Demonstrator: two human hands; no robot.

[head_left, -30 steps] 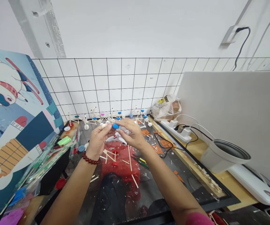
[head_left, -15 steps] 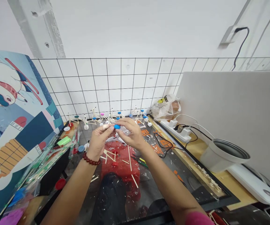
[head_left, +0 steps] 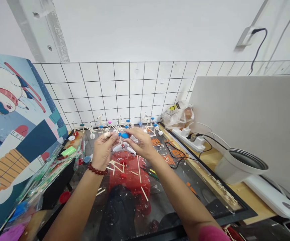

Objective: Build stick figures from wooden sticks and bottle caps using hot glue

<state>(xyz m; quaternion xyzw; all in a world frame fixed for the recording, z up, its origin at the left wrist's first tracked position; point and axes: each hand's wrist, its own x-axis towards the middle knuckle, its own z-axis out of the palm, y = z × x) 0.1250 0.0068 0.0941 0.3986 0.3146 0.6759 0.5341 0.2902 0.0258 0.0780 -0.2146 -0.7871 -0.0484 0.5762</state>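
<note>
My left hand pinches a small blue piece of modelling clay between thumb and fingers. Right beside it, a larger rounded blue piece of clay sits between the thumb and fingers of my right hand. Whether the two pieces still join cannot be made out. Under the hands lies a white object with a bit of red, partly hidden. Nearer to me, a small frame of wooden sticks rests on a red stool-like surface seen through the see-through tabletop.
Stick models with coloured discs line the back by the tiled wall. Loose sticks, a black cable and dark-handled tools lie on the table. At right are a power strip and a pot; green clay is left.
My hands have drawn slightly apart, the left one shifting left. Two blue pieces now show where one did, and more of the white object beneath is visible.
</note>
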